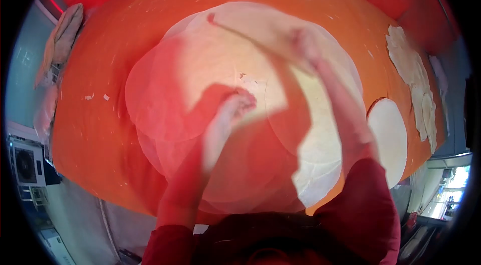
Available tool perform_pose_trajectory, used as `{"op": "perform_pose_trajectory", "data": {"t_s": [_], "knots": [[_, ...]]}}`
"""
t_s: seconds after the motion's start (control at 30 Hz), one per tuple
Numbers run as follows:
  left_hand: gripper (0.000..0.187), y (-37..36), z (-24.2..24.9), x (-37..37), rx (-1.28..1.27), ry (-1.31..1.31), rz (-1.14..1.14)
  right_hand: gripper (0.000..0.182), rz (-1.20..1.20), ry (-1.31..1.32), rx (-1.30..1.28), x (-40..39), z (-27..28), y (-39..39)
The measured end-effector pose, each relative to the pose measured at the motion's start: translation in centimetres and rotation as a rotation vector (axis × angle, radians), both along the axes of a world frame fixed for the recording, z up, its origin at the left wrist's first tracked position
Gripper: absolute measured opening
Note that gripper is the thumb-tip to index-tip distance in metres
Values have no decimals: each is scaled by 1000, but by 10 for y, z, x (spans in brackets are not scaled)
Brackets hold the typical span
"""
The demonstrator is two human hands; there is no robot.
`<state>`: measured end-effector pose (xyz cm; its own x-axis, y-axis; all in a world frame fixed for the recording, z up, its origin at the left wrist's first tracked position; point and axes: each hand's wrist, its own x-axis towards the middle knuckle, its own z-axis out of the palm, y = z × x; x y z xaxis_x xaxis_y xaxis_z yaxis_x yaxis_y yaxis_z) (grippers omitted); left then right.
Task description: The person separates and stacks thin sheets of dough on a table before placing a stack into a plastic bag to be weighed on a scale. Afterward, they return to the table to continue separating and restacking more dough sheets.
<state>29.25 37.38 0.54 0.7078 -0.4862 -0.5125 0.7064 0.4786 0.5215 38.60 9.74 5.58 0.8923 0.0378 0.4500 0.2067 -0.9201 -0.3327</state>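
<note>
Large, thin, pale round sheets [165,94] overlap in a pile on an orange-covered table. Over the middle of the pile is my left hand [241,103], its fingers curled closed; what they hold, if anything, is hidden. My right hand [306,47] is farther forward and to the right above the sheets. It is blurred by motion and looks closed, with a pale blurred edge beside it that I cannot make out. A thin dark line runs from near it toward the upper left. Red light and shadows cover much of the pile.
A separate pale oval sheet [388,137] lies at the right on the orange cover [100,129]. Beyond it, ragged pale pieces [413,77] lie along the right edge. A cloth-like bundle [65,37] is at the far left, above a boxy appliance [27,165] with a round dark front.
</note>
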Motion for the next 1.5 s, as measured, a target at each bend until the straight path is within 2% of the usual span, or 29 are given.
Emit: {"op": "perform_pose_trajectory", "data": {"t_s": [0.03, 0.07, 0.1, 0.17, 0.23, 0.3, 0.33, 0.37, 0.4, 0.43, 0.5, 0.57, 0.63, 0.67, 0.8, 0.9, 0.93, 0.97, 1.0, 1.07, 1.13, 1.2, 1.3, 1.33, 1.37, 1.4, 1.43, 1.5], "knots": [[30, -2, -8, -15, -8, 55, -71, 7, -55, -67, -152, 17, 26, -26], [27, -5, -15, -26, -17, 113, -143, 13, -7, -226, -155, -12, 89, -26], [26, -9, -20, -31, -28, 112, -132, 17, 38, -192, -56, -41, 140, -19], [22, -20, -27, -41, -54, 110, -119, 19, 46, -204, -119, -85, 178, -11], [28, -27, -2, -39, -3, 202, -136, 16, -27, -282, -440, -123, 184, -8], [30, -31, -6, -43, 137, 17, -291, 27, -21, -234, -456, -165, 141, -2], [32, -31, -8, -45, 161, 5, -336, 34, -193, -50, -528, -186, 112, 3], [34, -30, -11, -48, 186, -9, -377, 17, -70, -119, -500, -203, 69, -4], [35, -30, -11, -52, 213, -24, -415, 14, -99, 82, -547, -227, 50, 9], [38, -30, -11, -58, 185, -55, -504, 12, -63, 188, -518, -242, -1, -3], [44, -28, -9, -72, 135, -114, -680, 13, 34, 285, -308, -279, -44, 4], [52, -33, -9, -90, 26, -77, -590, 26, -98, 76, -122, -291, -36, 59], [55, -40, -12, -105, -147, -93, -479, 46, -93, 7, -152, -302, -43, 77], [56, -43, -3, -112, -268, -143, -425, 56, -125, 95, -210, -306, -44, 84], [53, -49, 3, -117, -211, -185, -383, 51, -181, -91, -224, -301, -38, 92], [46, -53, 12, -117, -204, -177, -349, 44, -180, 338, 22, -285, -27, 64], [45, -55, 6, -113, -175, -139, -283, 39, -98, 164, -147, -273, -26, 43], [44, -56, -8, -108, -147, -98, -219, 30, -164, 244, -142, -256, -38, 3], [43, -56, -16, -104, -118, -54, -157, 23, -154, 250, -27, -242, 6, -18], [43, -54, -15, -97, -172, -4, -67, 13, -300, 96, 408, -200, 57, -93], [42, -59, -12, -86, -214, 49, 13, 10, -253, -74, -304, -185, 157, -112], [40, -68, -12, -75, -240, 107, 72, 13, -358, -404, -511, -183, 212, -78], [38, -83, -15, -61, -275, 124, 117, 15, -389, -459, -594, -165, 207, -68], [38, -87, -17, -56, -283, 118, 131, 22, -249, -499, -483, -158, 187, -71], [38, -91, -15, -52, -243, 122, 132, 32, -322, -297, -452, -154, 164, -60], [38, -95, -12, -48, -201, 125, 133, 37, -365, -67, -554, -146, 140, -53], [37, -100, -10, -45, -160, 126, 135, 35, -178, -184, -475, -133, 97, -59], [41, -104, -13, -40, -154, 132, 130, 17, -11, -292, -366, -124, 18, -47]]}}
